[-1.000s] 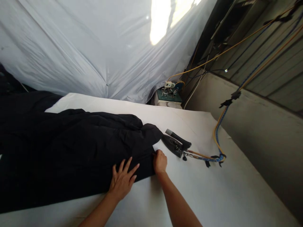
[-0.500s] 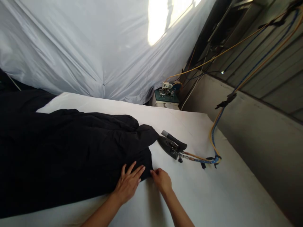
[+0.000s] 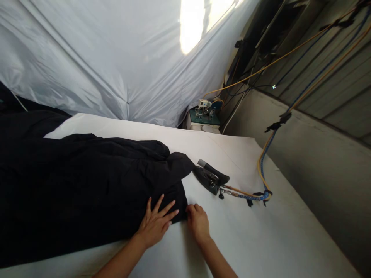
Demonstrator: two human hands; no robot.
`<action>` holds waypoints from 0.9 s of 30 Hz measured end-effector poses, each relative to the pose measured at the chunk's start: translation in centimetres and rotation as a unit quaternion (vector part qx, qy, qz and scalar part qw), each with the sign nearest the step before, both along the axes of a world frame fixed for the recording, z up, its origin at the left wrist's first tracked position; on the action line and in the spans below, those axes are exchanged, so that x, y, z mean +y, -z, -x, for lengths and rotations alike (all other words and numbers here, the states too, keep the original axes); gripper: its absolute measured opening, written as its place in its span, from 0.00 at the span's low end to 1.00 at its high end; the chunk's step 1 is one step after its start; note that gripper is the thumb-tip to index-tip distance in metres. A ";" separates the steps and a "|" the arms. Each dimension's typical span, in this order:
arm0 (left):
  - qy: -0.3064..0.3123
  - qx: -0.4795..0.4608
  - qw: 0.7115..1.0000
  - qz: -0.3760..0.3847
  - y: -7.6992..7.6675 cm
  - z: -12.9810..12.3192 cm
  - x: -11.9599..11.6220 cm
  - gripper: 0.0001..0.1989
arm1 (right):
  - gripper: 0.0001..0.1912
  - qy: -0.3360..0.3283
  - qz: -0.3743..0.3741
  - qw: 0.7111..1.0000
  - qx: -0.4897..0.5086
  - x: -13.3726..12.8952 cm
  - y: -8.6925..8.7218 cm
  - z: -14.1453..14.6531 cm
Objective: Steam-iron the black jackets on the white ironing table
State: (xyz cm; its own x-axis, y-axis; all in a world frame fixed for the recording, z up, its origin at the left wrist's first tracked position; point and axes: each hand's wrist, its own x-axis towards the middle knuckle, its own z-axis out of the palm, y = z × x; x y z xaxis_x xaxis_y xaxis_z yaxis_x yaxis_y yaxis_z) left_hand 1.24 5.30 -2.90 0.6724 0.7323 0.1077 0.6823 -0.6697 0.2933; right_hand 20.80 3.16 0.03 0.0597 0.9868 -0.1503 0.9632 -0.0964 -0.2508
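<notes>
Black fabric, apparently a garment, lies spread over the white-covered table, loosely folded along its far side. My left hand rests flat on its near right corner with the fingers spread. At that corner's edge, my right hand has its fingers curled and pinches the black fabric. Beyond my right hand, an iron with a dark handle sits on the table, its tip close to a fold of the fabric.
A blue and orange hose runs from the iron up to the right. Behind the table hangs a silvery white sheet. A small machine on a green top stands past the far edge. A wall borders the right side.
My left hand's fingers have spread wider on the fabric. The right hand has shifted very slightly, and the fabric corner with it. The iron stays put.
</notes>
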 end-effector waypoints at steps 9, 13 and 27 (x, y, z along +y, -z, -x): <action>0.004 0.002 0.999 0.043 -0.5 0.0 0.0 0.27 | 0.27 0.063 -0.138 0.987 -0.062 9.9 -6.6 -10.6; -0.004 0.003 0.996 0.090 -1.3 0.0 -0.1 0.27 | 0.24 0.006 0.128 0.990 0.060 16.1 -8.0 -13.1; -0.026 -0.146 0.962 0.230 -1.6 2.1 1.4 0.32 | 0.17 -0.180 0.236 0.955 0.020 6.0 -14.0 -6.8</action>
State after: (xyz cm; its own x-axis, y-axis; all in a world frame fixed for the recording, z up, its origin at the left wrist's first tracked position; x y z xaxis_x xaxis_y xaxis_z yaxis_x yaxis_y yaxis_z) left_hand -0.83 6.74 -1.31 0.6235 0.7797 -0.0575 0.5555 -0.3901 0.7343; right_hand 27.60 9.18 13.98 -0.2850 0.7649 -0.5777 0.9461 0.1276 -0.2977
